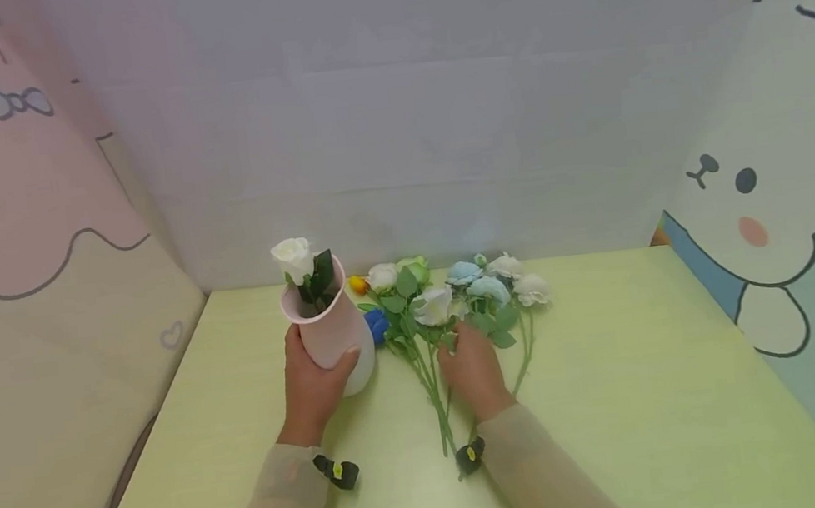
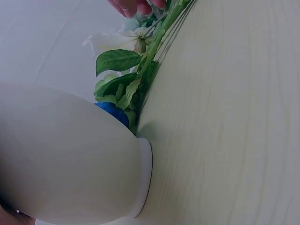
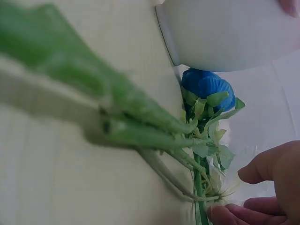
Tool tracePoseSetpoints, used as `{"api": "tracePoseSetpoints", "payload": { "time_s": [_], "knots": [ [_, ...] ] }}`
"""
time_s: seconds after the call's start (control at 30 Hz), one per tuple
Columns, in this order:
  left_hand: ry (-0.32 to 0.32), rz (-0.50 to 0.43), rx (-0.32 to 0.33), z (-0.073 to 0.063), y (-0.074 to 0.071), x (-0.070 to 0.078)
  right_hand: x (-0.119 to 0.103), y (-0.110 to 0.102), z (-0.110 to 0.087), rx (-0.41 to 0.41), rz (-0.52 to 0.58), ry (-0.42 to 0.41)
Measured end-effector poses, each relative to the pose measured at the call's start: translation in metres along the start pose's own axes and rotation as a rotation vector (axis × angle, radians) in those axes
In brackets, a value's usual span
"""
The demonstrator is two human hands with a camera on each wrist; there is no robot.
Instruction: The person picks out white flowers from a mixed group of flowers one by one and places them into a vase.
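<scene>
A pale pink vase [image 1: 330, 338] stands on the table, its rim toward the back wall. My left hand [image 1: 317, 386] grips its side, thumb across the front. One white rose [image 1: 295, 260] with dark green leaves leans in the vase's mouth. My right hand [image 1: 475, 370] is among the loose flower stems, just below a white flower [image 1: 432, 307]. In the right wrist view, its thumb [image 3: 255, 168] and fingertips stand apart at the stems, with a gap between them. A blue flower [image 3: 208, 86] lies right beside the vase's base.
Several artificial flowers lie along the back of the table [image 1: 620, 397]: an orange one [image 1: 358, 285], a light green one [image 1: 414, 268], light blue ones [image 1: 487, 289] and white ones [image 1: 531, 289]. Their green stems [image 1: 435, 402] point toward the front edge. A pale wall [image 1: 400, 121] rises behind.
</scene>
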State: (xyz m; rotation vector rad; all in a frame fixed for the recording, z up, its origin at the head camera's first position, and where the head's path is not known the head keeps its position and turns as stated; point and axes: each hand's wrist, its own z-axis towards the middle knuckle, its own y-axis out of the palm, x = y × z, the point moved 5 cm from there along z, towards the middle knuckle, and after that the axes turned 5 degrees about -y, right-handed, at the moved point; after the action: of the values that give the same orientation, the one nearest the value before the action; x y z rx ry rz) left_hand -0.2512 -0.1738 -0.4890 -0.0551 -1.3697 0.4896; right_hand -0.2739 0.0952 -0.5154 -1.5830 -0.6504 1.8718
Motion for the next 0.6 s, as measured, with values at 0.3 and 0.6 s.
{"api": "tracePoseSetpoints", "payload": {
  "time_s": [0.3,0.6],
  "knots": [
    [-0.017,-0.003,-0.008,0.0,0.001,0.001,0.005,0.009,0.005,-0.006,0.054,0.0],
    [-0.002,-0.007,-0.008,-0.001,0.0,0.001,0.018,0.012,0.008,-0.044,0.182,0.076]
  ]
}}
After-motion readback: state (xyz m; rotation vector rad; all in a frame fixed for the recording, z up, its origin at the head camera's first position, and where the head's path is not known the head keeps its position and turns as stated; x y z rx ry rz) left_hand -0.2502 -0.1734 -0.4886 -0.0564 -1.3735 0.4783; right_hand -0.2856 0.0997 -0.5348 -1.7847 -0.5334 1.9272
